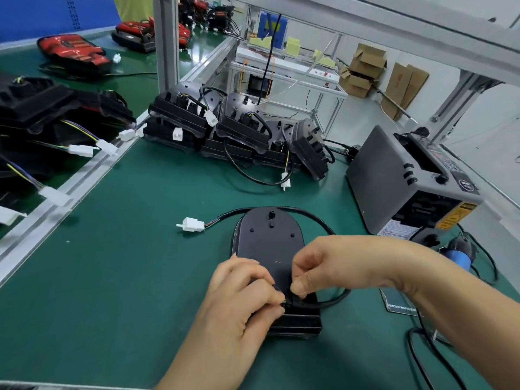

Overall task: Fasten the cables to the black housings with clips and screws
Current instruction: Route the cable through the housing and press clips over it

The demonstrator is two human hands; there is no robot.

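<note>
I am working at a green mat [112,277]. Far left, across an aluminium rail [70,187], black units [42,108] are lying with white plugs [81,150] trailing, and red lamps [73,50] are sitting further back. An aluminium post [166,43] is rising behind the rail. Right of it, a pile [225,128] of black housings is leaning together at the mat's far edge. Beyond it a white rack [287,68] is standing on the pale floor [363,116], with cardboard boxes [365,68] further right. A grey machine [399,181] is sitting on the mat's right side, something blue [458,254] lying by its near corner. The housing [268,243] is lying flat mid-mat, rounded end away from me. Its cable [315,218] is running from a white connector [193,224] at the left, around the far end, looping right and coming back to the near end. My left hand [242,299] is resting over the housing's near left corner, thumb and forefinger pinching the cable there. My right hand [332,263], its arm stretching in from the right, is pinching the same spot, the two hands close together. Whether a clip is between my fingers [299,285] I cannot tell.
</note>
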